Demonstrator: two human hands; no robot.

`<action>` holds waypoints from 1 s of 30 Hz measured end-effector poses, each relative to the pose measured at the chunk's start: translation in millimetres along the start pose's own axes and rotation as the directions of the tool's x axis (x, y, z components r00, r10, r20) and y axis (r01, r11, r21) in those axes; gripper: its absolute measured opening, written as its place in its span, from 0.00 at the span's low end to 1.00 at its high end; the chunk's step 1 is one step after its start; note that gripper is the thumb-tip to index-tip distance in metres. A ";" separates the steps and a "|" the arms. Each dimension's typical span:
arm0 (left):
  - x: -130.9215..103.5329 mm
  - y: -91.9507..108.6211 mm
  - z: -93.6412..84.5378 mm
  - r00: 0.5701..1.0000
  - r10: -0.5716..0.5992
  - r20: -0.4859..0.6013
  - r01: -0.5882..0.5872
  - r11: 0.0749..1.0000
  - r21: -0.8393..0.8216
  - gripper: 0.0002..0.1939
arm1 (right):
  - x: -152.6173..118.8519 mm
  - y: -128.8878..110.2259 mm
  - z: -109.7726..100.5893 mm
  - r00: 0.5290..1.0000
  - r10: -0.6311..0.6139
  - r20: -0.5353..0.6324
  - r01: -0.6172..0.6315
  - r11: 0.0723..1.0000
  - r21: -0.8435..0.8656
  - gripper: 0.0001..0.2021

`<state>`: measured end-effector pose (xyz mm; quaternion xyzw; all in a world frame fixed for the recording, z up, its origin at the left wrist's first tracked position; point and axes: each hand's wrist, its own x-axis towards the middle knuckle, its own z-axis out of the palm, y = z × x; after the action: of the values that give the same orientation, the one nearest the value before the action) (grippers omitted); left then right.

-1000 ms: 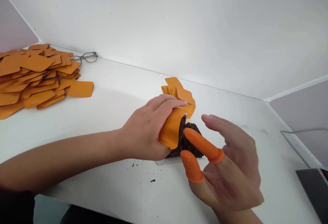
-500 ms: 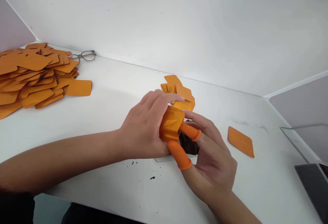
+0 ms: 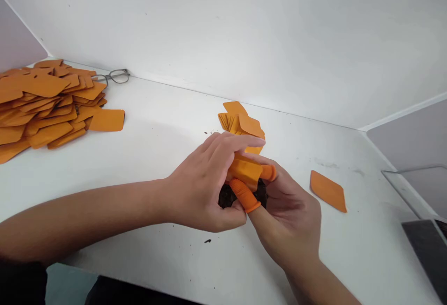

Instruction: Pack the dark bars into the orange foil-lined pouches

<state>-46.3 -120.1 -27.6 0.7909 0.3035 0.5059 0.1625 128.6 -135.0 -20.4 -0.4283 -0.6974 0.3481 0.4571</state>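
Near the middle of the view, an orange packet (image 3: 244,169) is held between both hands, above some dark crumbly material (image 3: 226,197). My left hand (image 3: 206,184) curves round the packet's left side, its fingers stretched over the far edge and its thumb below. My right hand (image 3: 289,212) grips the packet from the right, with orange finger covers on the thumb and a finger. Just beyond the hands lies a small stack of orange packets (image 3: 249,125). The hands hide most of the dark material and whatever it lies in.
A large heap of orange packets (image 3: 45,102) fills the far left, with eyeglasses (image 3: 119,76) beside it. One flat orange packet (image 3: 328,191) lies at the right. A dark flat object (image 3: 424,251) and a wire frame stand at the right edge. Dark crumbs dot the white table (image 3: 146,258).
The held packet has tilted and shifted slightly right and down. My left hand has moved a little right and lower, and dark material now shows between its thumb and fingers.
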 end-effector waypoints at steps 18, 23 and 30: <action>26.9 2.0 -38.7 0.862 -0.415 0.290 0.498 0.800 -0.336 0.08 | 18.8 -28.4 -23.3 0.993 -0.105 -0.049 0.102 0.993 -0.061 0.12; 27.0 8.1 -35.0 0.920 -0.369 0.129 0.384 0.789 -0.479 0.04 | 34.9 -44.9 -32.7 0.979 -0.185 -0.085 0.189 0.980 0.054 0.18; 25.7 9.3 -38.5 0.972 0.148 -0.180 -0.183 0.963 -0.200 0.04 | 44.2 -58.4 -47.7 0.923 -0.335 0.191 0.355 0.931 -0.082 0.15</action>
<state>-70.2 -112.6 12.4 0.7472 0.1919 0.6107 0.1786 147.4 -112.9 62.1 -0.2925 -0.8180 0.2573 0.4233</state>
